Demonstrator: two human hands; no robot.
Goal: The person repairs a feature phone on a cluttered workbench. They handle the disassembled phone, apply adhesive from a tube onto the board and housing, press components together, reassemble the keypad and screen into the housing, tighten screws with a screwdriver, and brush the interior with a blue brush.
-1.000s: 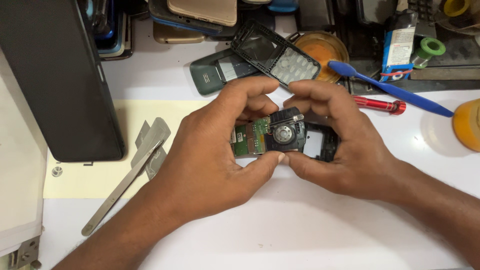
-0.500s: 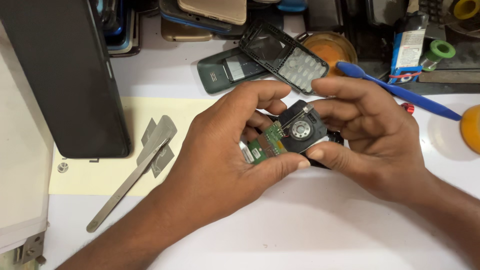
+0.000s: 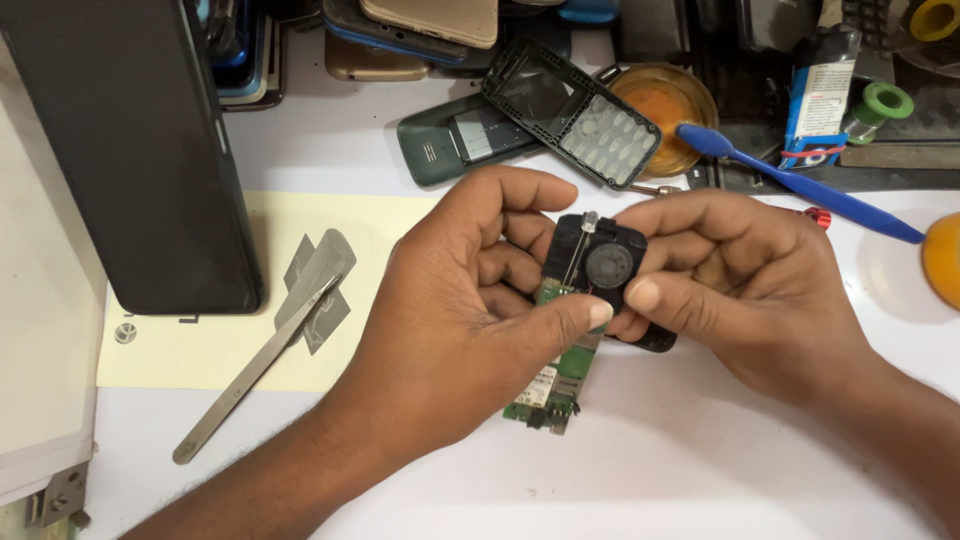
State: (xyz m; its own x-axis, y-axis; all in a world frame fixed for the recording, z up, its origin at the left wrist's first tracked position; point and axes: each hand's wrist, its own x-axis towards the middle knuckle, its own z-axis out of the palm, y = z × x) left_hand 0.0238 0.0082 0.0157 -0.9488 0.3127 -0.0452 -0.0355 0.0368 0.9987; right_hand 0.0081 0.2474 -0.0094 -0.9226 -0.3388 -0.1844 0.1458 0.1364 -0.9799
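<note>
Both hands meet over the white bench: the left hand (image 3: 450, 300) pinches a green circuit board (image 3: 560, 380) at its edge, while the right hand (image 3: 740, 290) grips the black phone frame (image 3: 600, 262) with its round speaker. The board looks half-parted from the frame; freeing it seems to need a gentle, even pull. Left lie metal tweezers (image 3: 255, 365) on yellow paper; beyond, a keypad housing (image 3: 572, 112) and blue brush (image 3: 800, 183).

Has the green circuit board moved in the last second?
Yes. The circuit board has swung from lying sideways to pointing down toward the person, judged against the tweezers.
</note>
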